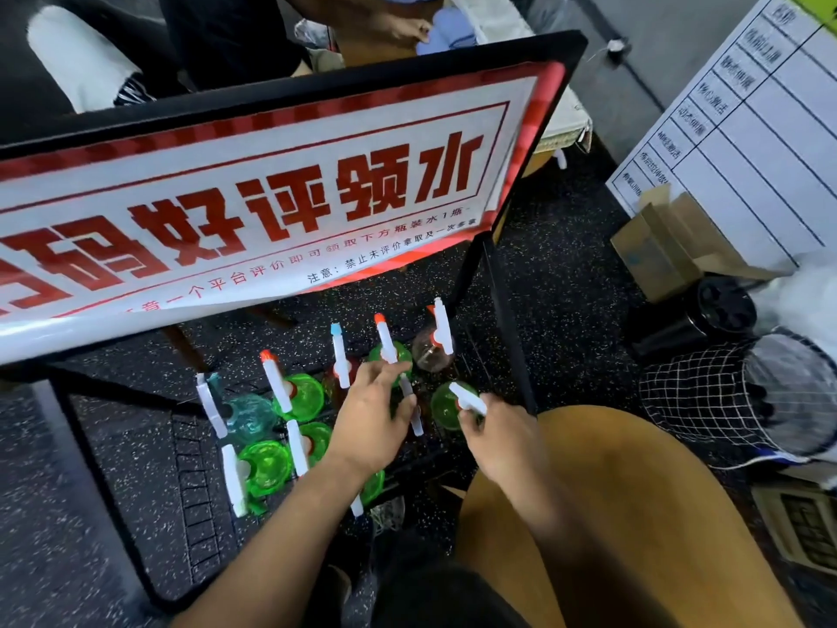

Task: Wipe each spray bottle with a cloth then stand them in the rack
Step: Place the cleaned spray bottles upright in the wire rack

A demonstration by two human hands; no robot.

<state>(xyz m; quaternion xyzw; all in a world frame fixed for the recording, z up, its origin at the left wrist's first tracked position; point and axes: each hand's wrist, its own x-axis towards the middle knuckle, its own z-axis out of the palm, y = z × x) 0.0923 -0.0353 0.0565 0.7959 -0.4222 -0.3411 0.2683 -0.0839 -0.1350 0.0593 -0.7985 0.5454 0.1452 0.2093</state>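
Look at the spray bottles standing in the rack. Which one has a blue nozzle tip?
The bottle in the middle of the back row: its white spray head ends in a light blue tip, while the tips visible on its neighbours are orange-red.

Spray bottles crowd the rack; the slanted sign overhangs its back rows.

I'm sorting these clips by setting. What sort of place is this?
Probably a gym or shop floor with a giveaway stand: a black rack carries a big red-and-white promotional sign, the floor is speckled rubber, and a whiteboard chart leans nearby.
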